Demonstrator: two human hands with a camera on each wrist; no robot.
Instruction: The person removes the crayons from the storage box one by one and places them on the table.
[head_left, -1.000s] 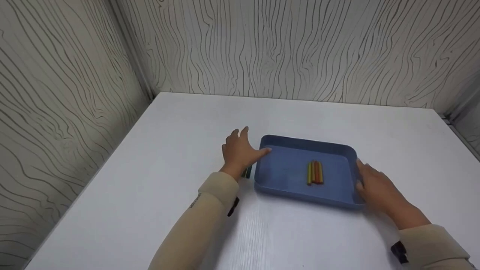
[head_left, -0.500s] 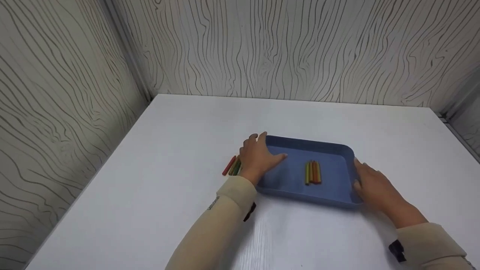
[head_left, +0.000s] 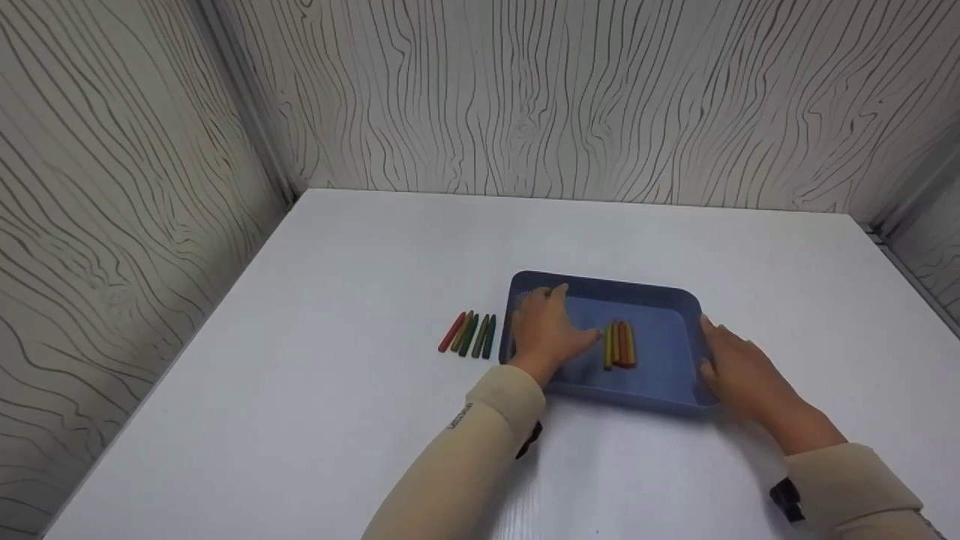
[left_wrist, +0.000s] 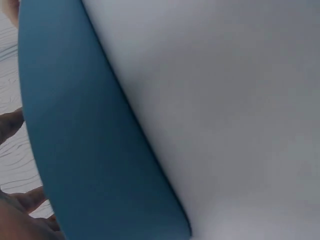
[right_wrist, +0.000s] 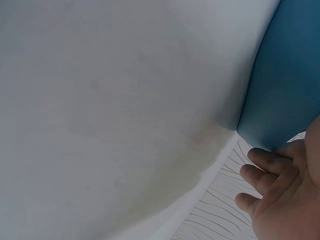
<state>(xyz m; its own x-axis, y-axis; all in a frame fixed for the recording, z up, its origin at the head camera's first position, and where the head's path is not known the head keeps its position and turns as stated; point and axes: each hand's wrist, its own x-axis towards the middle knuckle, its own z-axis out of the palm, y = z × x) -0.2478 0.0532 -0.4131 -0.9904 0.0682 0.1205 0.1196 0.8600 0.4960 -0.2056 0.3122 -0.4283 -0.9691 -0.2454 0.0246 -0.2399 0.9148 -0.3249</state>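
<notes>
Rightward over the blue tray [head_left: 660, 337] the left hand [head_left: 545, 328] has moved, fingers spread wide; I see the right hand [head_left: 750, 375] holding its rim. Crayons [head_left: 619, 345] lie inside, more outside toward the white counter's [head_left: 337, 420] left edge. Grain-patterned walls [head_left: 525, 97] meet near its far left corner.

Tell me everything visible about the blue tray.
The blue tray is a shallow, rounded-corner rectangle with raised walls, plastic-looking. It sits flat on the white table. Yellow and red crayons lie side by side inside. The right hand holds its right end; the left hand is over its left part, contact unclear.
</notes>
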